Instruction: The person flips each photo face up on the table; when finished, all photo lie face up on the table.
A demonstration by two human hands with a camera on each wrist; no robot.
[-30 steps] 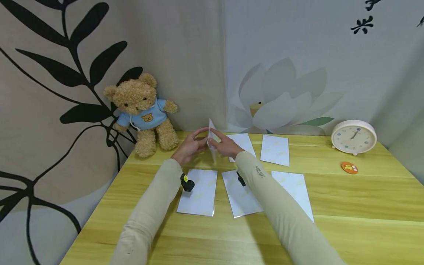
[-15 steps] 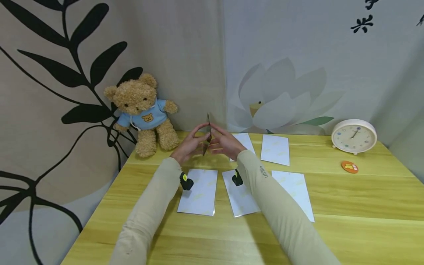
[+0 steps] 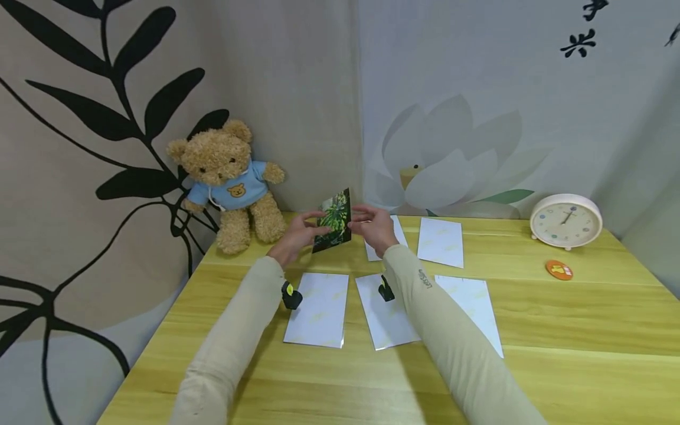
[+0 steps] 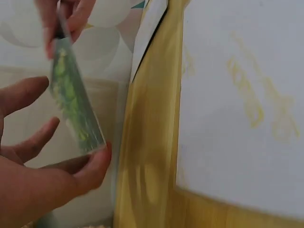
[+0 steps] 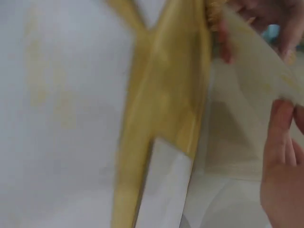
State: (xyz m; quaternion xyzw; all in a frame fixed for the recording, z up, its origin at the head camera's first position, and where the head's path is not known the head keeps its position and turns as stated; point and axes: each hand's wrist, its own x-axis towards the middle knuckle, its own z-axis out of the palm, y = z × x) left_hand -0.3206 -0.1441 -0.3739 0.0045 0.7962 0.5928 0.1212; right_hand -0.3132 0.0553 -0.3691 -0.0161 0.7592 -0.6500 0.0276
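While the picture card point(image 3: 334, 218) is up: held tilted between both hands over the back of the table point(image 3: 329, 383), green face toward the head camera; gap beneath can't be judged.
Left hand point(image 3: 293, 239): holds the left edge, a fingertip at a lower corner, other fingers spread.
Right hand point(image 3: 378, 229): pinches the right edge, narrow grip.
Good handling: edges and corners only, light even pressure; a hard squeeze would probably bow it. Turn slowly, hands level, fingertips off the print.
Clearance: wrists high; the left wrist camera point(image 3: 291, 295) hangs over the front-left card point(image 3: 317, 313) and could nudge it.
Picture card stock: thin flat rectangle, likely stiff; dark border, yellow-green burst, pale sheen; whitish back, faint yellow marks.
Lying cards: smooth, white, same faint marks; also front-middle card point(image 3: 379, 321), front-right card point(image 3: 473, 307), back-right card point(image 3: 440, 243), back-left card point(image 3: 399, 234) partly hidden.
Table surface: yellowish wood grain.
Teddy bear point(image 3: 241, 186): curly plush, blue top.
Clock point(image 3: 566, 221): round, white rim.
Orange disc point(image 3: 559, 270): flat, near clock.
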